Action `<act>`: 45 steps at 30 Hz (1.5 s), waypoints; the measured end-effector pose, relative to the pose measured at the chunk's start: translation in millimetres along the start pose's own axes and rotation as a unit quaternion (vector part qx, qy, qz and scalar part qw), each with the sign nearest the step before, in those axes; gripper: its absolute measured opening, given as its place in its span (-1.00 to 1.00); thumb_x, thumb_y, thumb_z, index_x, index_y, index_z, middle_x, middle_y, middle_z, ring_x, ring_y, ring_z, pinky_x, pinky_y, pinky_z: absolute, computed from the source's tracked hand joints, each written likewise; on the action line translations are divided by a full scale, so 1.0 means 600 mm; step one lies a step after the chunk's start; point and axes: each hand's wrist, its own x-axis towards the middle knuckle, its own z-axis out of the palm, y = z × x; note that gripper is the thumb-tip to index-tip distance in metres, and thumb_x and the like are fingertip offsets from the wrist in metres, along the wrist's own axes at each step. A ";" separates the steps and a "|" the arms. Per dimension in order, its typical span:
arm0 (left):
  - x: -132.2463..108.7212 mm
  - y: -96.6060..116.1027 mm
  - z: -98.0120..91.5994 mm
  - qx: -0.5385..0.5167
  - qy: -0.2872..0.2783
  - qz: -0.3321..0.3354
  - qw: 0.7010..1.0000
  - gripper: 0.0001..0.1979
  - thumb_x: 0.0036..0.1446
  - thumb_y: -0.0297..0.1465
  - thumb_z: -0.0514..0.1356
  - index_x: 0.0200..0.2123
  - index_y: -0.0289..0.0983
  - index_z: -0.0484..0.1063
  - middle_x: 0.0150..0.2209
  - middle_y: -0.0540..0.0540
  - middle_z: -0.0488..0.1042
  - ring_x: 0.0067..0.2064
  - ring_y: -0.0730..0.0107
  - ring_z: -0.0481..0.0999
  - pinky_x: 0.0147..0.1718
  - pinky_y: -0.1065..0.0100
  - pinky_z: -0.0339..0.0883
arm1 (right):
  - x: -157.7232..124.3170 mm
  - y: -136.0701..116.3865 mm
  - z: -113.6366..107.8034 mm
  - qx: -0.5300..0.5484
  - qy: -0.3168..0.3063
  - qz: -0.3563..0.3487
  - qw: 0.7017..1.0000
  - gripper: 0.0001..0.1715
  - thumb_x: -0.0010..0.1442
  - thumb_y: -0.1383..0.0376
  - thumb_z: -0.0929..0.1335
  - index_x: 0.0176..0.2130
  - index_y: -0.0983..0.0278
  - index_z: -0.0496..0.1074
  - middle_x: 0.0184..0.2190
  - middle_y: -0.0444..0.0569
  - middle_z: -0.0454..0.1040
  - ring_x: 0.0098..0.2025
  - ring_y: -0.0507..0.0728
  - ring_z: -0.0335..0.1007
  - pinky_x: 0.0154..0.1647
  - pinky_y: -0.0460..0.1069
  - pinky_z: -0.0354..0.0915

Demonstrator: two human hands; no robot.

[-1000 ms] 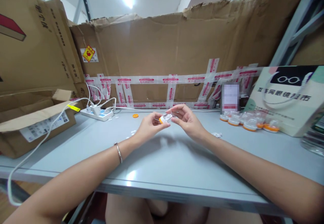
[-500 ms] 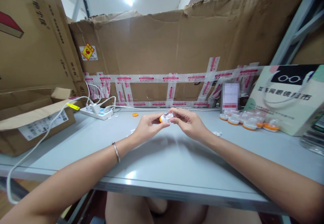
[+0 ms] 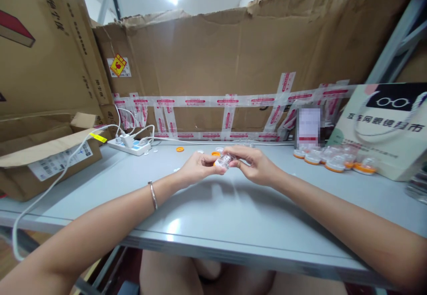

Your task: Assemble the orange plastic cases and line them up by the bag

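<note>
Between my two hands, a little above the table, is a small clear plastic container with a white and orange base. My left hand pinches it at the orange side with thumb and fingers. On the clear side, my right hand closes its thumb and fingertips round it. Behind the fingers an orange ring lies on the table, partly hidden. Further left lies another orange ring. Small white pieces lie near my left hand.
Several similar clear containers with orange bases stand at the right, before a paper bag and a blurred upright panel. A power strip with white cables and an open cardboard box are at the left. Large cardboard walls the back.
The container has tilted in my fingers, and both hands have come slightly lower in view. The orange ring behind them now shows. The whole view has shifted a little.
</note>
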 end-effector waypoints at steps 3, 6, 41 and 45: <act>0.002 0.008 0.006 0.057 0.060 0.039 0.996 -0.70 -0.06 -0.28 0.21 -0.28 -0.39 0.47 -0.43 -0.06 0.42 -0.41 0.47 0.35 -0.38 0.42 0.24 | 0.004 0.000 0.002 0.062 0.033 0.046 0.996 -0.73 0.11 0.22 0.25 -0.15 0.21 0.35 -0.26 -0.02 0.43 -0.23 0.11 0.35 -0.18 0.02 0.27; -0.001 0.020 0.013 0.156 0.121 0.098 0.975 -0.74 -0.05 -0.30 0.20 -0.32 -0.37 0.45 -0.42 -0.08 0.43 -0.39 0.46 0.36 -0.33 0.41 0.28 | 0.008 -0.005 0.007 0.100 0.061 0.129 0.985 -0.68 0.14 0.09 0.21 -0.23 0.25 0.31 -0.44 -0.09 0.39 -0.44 0.04 0.31 -0.38 -0.03 0.27; 0.001 -0.010 0.067 0.085 0.179 0.020 0.980 -0.60 0.17 -0.08 -0.21 -0.48 -0.26 0.09 -0.57 0.07 0.13 -0.54 0.54 0.12 -0.51 0.43 0.07 | 0.026 -0.016 0.059 0.101 0.155 0.244 0.952 -0.64 0.11 0.08 0.14 -0.55 0.26 0.15 -0.60 -0.19 0.18 -0.54 -0.01 0.07 -0.52 -0.11 0.04; 0.009 -0.008 0.071 -0.009 0.219 0.019 0.975 -0.58 0.15 -0.06 -0.21 -0.55 -0.26 0.04 -0.62 0.09 -0.01 -0.60 0.58 -0.02 -0.61 0.47 -0.05 | 0.029 -0.037 0.058 -0.010 0.162 0.204 0.966 -0.62 0.15 0.14 0.08 -0.61 0.24 0.04 -0.68 -0.20 0.10 -0.57 -0.01 0.03 -0.53 -0.10 -0.01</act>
